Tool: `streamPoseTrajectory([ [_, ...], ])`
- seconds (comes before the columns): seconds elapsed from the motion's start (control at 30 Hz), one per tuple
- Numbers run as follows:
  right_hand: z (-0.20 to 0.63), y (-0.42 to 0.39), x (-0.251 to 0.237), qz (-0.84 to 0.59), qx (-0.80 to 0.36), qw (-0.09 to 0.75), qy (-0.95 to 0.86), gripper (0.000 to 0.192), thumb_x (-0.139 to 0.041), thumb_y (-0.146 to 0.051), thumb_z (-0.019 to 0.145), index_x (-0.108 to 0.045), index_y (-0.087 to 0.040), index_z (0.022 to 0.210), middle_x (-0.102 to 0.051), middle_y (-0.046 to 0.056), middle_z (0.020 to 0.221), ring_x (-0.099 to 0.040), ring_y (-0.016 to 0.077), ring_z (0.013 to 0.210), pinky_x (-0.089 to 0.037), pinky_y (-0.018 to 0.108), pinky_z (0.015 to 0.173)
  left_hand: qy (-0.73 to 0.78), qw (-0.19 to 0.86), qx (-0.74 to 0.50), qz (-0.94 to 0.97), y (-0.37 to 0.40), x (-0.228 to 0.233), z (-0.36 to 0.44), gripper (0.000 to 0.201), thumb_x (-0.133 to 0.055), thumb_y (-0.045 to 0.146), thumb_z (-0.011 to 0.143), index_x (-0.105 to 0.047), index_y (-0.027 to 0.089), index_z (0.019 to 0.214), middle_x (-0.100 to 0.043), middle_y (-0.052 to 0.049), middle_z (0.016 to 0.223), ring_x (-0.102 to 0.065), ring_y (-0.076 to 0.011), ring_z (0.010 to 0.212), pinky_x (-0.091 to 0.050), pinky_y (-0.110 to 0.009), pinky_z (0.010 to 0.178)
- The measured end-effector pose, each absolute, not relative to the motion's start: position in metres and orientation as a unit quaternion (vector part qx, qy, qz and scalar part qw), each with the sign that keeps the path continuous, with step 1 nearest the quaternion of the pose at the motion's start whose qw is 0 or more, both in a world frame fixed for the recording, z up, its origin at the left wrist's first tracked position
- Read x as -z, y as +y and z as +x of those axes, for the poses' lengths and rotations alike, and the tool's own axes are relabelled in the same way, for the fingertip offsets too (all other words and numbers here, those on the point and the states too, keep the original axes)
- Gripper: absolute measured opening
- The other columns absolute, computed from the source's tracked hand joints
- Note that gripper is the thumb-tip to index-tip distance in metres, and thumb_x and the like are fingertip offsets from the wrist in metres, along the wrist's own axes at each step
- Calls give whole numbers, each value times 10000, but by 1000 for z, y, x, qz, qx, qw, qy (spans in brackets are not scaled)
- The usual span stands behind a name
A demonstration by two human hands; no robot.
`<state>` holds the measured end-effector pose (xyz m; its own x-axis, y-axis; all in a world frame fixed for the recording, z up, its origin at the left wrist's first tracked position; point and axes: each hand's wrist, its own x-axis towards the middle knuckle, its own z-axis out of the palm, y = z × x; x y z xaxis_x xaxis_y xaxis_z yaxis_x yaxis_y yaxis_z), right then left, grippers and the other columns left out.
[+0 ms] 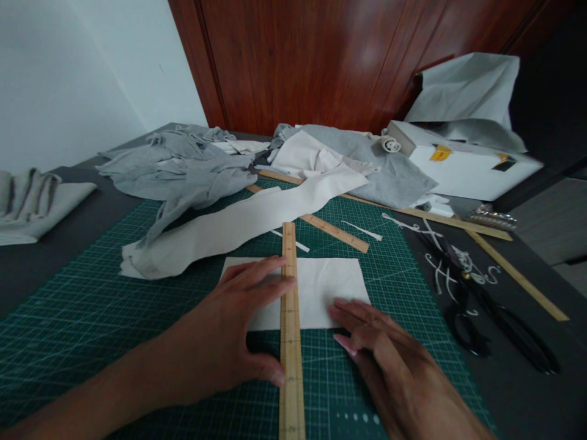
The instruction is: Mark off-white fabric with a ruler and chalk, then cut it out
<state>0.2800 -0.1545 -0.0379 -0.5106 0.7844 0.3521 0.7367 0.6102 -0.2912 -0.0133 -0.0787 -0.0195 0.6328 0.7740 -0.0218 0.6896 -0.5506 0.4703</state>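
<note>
A rectangular piece of white cloth (330,278) lies flat on the green cutting mat (220,397). Across it runs a wooden ruler (290,342), pointing away from me. My left hand (229,324) is spread along the ruler's left side: two fingertips touch the ruler over the cloth, and the thumb meets its edge nearer to me. Part of the cloth is hidden under that hand. On the cloth's lower right corner rest the fingertips of my right hand (385,354), fingers extended and thumb apart, just off the near edge.
Behind the cloth lies a long white fabric strip (229,226), with grey fabric (183,165) heaped beyond. Black scissors (481,299) and cord scraps sit at right, near more wooden rulers (518,275). A white box (477,165) stands at back right, folded cloth (41,205) at left.
</note>
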Motion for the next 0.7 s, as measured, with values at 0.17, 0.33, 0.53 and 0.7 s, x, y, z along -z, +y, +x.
streamPoseTrajectory([
  [0.17, 281, -154, 37, -434, -63, 235, -868, 346, -430, -126, 1097, -535, -129, 1426, -736, 192, 1435, -692, 285, 1347, -585, 477, 1115, 414, 231, -107, 874, -79, 19, -13, 1098, -805, 847, 637, -498, 377, 1580, -351, -61, 1746, -342, -412, 1580, -379, -625, 1250],
  [0.33, 279, -153, 34, -430, -57, 235, -870, 347, -424, -127, 1100, -536, -124, 1429, -746, 191, 1420, -688, 280, 1351, -580, 466, 1124, 414, 242, -122, 869, -79, 20, -12, 1096, -840, 816, 624, -503, 389, 1576, -365, -59, 1740, -339, -419, 1581, -368, -633, 1255],
  [0.53, 279, -151, 32, -423, -45, 236, -874, 342, -416, -136, 1105, -530, -108, 1426, -751, 209, 1406, -697, 288, 1337, -594, 455, 1109, 411, 244, -112, 871, -78, 18, -11, 1095, -822, 830, 635, -503, 372, 1578, -351, -59, 1747, -339, -418, 1582, -365, -627, 1257],
  [0.7, 282, -153, 38, -427, -70, 233, -871, 372, -439, -97, 1088, -515, -108, 1452, -715, 210, 1459, -645, 293, 1401, -574, 500, 1134, 415, 247, -102, 869, -78, 20, -13, 1112, -809, 839, 642, -475, 377, 1597, -329, -68, 1756, -311, -421, 1592, -360, -648, 1256],
])
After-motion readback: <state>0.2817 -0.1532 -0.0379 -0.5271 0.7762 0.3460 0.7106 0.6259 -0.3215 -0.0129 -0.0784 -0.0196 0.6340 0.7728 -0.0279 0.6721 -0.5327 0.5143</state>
